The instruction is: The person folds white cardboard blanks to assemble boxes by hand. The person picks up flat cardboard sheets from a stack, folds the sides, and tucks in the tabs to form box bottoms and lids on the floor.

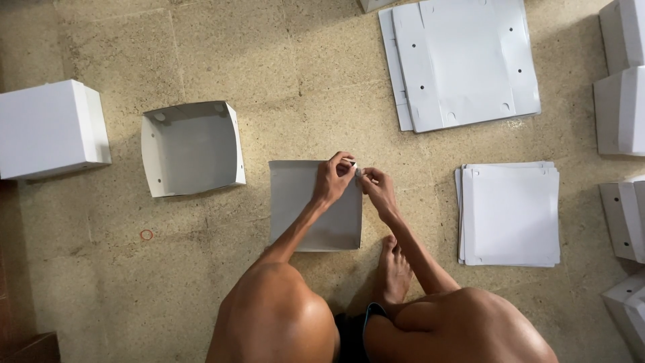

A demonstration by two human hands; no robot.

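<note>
Bare knees [275, 316] lowest in view, left hand [334, 178] and right hand [378, 190] pinching top right corner of grey card sheet [306, 215], sheet spreading left and below fingertips [349, 163], 1 folded tray [191, 149] farther left.

2 stacks flat card [463, 64]; 1 open tray [191, 148]; 1 closed box [50, 128]; 1 rubber band [146, 234]; 2 hands [334, 178].
</note>
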